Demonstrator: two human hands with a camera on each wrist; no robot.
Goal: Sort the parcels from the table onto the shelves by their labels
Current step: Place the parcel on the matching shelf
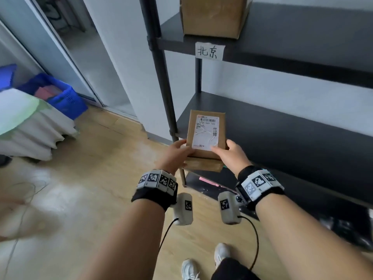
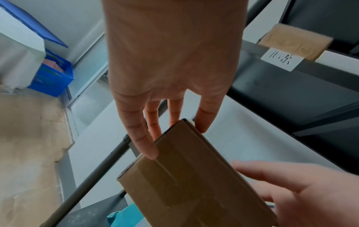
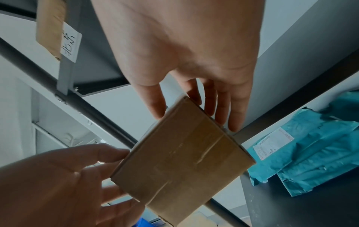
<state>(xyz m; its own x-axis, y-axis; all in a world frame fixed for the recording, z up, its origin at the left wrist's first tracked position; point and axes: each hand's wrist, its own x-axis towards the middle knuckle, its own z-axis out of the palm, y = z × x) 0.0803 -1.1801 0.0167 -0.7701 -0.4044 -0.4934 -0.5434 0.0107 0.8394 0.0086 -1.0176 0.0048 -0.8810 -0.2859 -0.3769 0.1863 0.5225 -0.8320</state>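
Item: small cardboard parcel (image 1: 205,134), white shipping label (image 1: 205,132) face up, at the front left corner of the middle shelf (image 1: 282,128), overhanging its front edge. Left hand (image 1: 177,152) on the parcel's left near corner, right hand (image 1: 232,152) on the right near corner; fingers (image 2: 143,138) nearly straight, lightly touching the box's edges, thumbs on top. Upper shelf (image 1: 292,37): larger cardboard box (image 1: 214,15) above a paper tag (image 1: 209,51) reading 北京. Lower shelf: teal mailer bags (image 3: 310,153).
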